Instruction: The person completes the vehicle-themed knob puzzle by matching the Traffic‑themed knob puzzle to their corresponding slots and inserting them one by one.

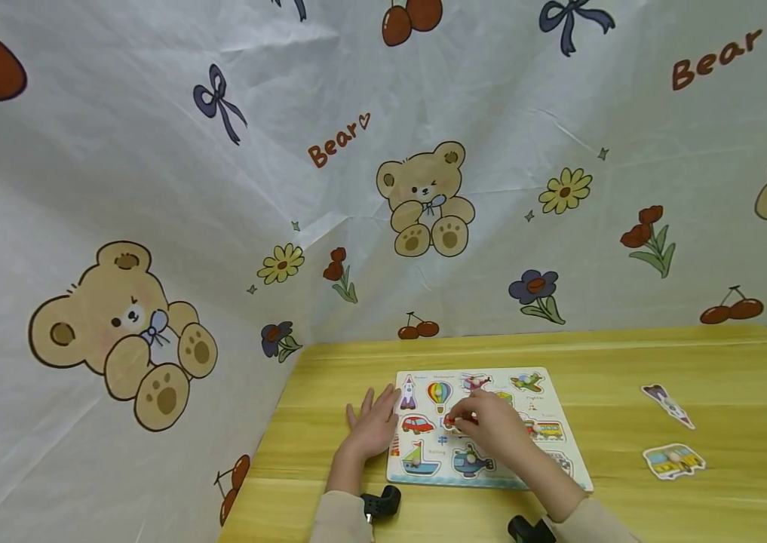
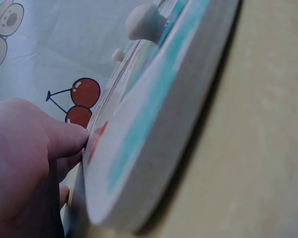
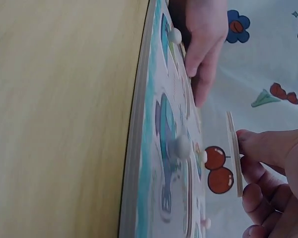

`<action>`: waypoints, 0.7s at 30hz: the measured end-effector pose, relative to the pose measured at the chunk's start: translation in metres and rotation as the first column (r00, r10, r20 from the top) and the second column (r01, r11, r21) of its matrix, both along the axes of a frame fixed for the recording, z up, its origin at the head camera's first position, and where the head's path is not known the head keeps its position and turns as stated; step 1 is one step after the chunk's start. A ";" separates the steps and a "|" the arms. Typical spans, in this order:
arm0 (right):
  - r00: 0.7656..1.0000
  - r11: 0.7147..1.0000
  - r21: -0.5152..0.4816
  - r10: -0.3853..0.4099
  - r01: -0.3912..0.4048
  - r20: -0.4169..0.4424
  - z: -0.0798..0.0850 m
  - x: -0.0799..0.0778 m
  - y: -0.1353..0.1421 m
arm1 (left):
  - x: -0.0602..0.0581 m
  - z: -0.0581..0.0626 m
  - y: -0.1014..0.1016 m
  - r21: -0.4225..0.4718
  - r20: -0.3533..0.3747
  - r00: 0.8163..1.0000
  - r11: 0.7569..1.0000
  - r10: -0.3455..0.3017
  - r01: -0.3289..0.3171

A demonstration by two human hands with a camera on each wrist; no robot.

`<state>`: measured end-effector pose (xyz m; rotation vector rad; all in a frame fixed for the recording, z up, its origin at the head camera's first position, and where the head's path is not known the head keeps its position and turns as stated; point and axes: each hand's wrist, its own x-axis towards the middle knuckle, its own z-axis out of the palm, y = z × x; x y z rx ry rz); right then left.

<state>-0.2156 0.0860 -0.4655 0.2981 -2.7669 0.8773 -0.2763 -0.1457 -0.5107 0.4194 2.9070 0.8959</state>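
A white wooden puzzle board [image 1: 553,405] with vehicle pictures and peg knobs lies flat on the table. My right hand [image 1: 492,424] pinches a thin puzzle piece [image 3: 234,153] between thumb and fingers, tilted above the middle of the board; red shows on its face in the head view. My left hand [image 1: 372,426] rests at the board's left edge, fingers extended, the thumb [image 2: 67,139] touching the board's edge. Near the hands sit a red car piece [image 1: 417,424], a sailboat piece [image 1: 420,458] and a helicopter piece [image 1: 470,461].
On the wooden table [image 1: 750,407], right of the board, lie a loose rocket piece [image 1: 668,406] and a loose yellow-and-blue vehicle piece [image 1: 673,461]. A white bear-patterned cloth [image 1: 356,75] hangs behind and to the left. Dark wrist devices [image 1: 383,501] sit at both wrists.
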 end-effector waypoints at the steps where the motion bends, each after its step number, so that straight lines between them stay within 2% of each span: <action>1: 1.000 1.000 -0.003 0.007 -0.007 0.011 0.000 -0.001 -0.004 | 0.000 0.000 0.000 -0.001 0.000 1.000 1.000 0.000 0.000; 13: 0.996 0.996 0.006 0.084 -0.085 0.034 -0.007 -0.020 -0.036 | -0.002 0.002 0.002 -0.002 -0.006 1.000 1.000 -0.015 0.015; 21: 0.993 0.996 0.013 0.091 -0.092 0.078 -0.012 -0.028 -0.054 | -0.001 0.000 -0.001 -0.008 -0.003 1.000 1.000 -0.008 0.008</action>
